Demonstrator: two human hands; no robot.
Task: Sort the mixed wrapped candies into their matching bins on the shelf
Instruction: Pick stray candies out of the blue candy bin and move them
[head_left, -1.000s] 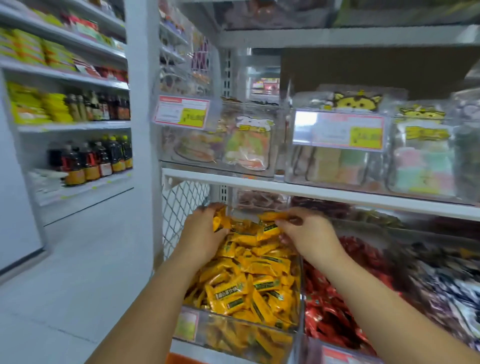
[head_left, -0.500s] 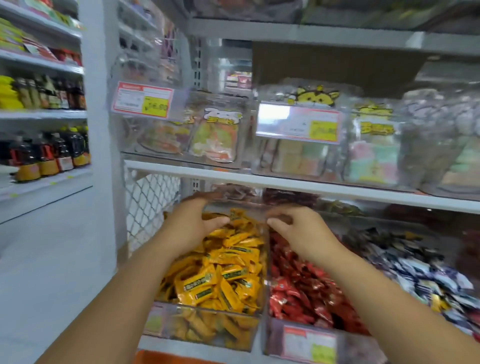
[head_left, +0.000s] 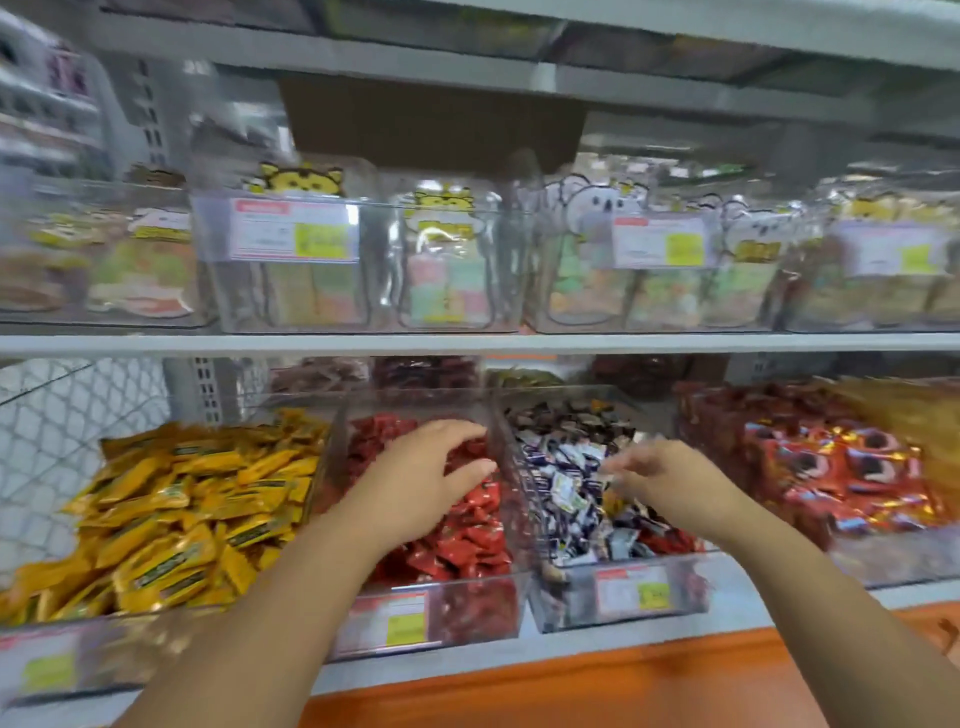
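Left hand (head_left: 415, 478), fingers apart, rests on red foil-wrapped candies (head_left: 470, 540) in clear plastic bin (head_left: 483, 605). Right hand (head_left: 670, 475) over blue-white wrapped candies (head_left: 563, 496), just right of that bin; grip blurred, cannot tell.

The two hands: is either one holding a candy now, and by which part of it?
The left hand holds nothing, open over the red candies. The right hand reaches the dark-and-white candies; blur hides any hold.

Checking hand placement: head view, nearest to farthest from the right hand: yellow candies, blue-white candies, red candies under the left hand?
1. Blue-white candies, under the right hand.
2. Red candies, next bin left.
3. Yellow candies, far left.
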